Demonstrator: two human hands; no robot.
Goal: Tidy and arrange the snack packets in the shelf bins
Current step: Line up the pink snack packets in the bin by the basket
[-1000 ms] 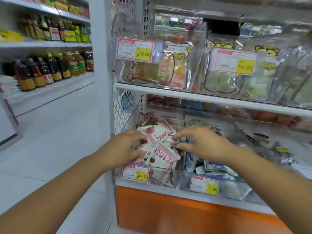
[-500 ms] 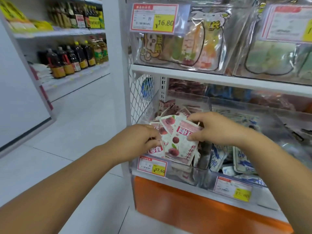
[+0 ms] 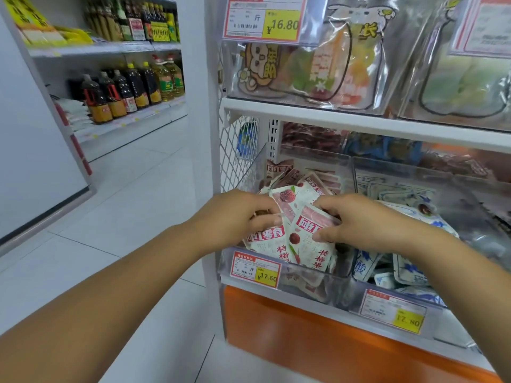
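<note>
Packets [image 3: 305, 239] raised upright, pinched between left hand [image 3: 235, 217], right hand [image 3: 356, 225]

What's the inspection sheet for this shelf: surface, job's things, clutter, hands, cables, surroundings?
Surface: clear left bin on a white lower shelf, tagged 17.60.
Job's things: red-and-white packets piled unevenly in that bin; blue-and-white packets in the next bin to the right.
Clutter: nothing seen.
Hands: left hand and right hand each grip red-and-white packets over the left bin.
Cables: nothing seen.
Surroundings: pouches in bins on the shelf above; oil bottles on an aisle shelf to the left; pale tiled floor.
</note>
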